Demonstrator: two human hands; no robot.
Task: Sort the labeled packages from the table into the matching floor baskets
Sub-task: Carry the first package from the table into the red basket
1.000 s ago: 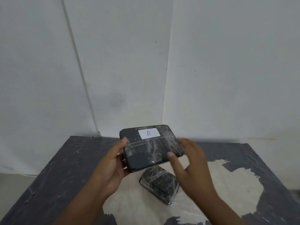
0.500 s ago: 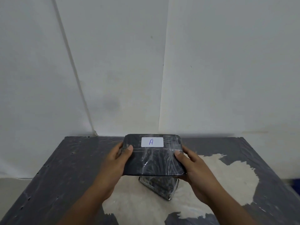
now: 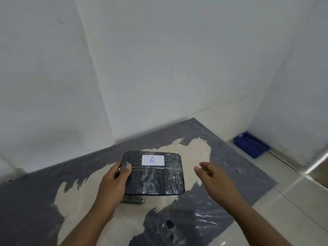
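Note:
A flat black package (image 3: 156, 176) wrapped in clear film carries a white label marked "A" on top. My left hand (image 3: 114, 181) grips its left edge, thumb on top, and holds it above the table (image 3: 35, 201). My right hand (image 3: 215, 180) hovers just right of the package, fingers apart, touching nothing. A second dark wrapped package (image 3: 132, 199) lies on the table beneath the held one, mostly hidden by it. A blue basket (image 3: 251, 145) stands on the floor at the right, by the wall.
The table top is dark grey with a large worn pale patch and sits in a corner of white walls. Pale tiled floor runs along the table's right side. A shiny metal bar (image 3: 317, 163) shows at the far right edge.
My right hand has let go of the package and moved off to the right. The view has swung right and tilted, bringing the blue basket and floor into sight.

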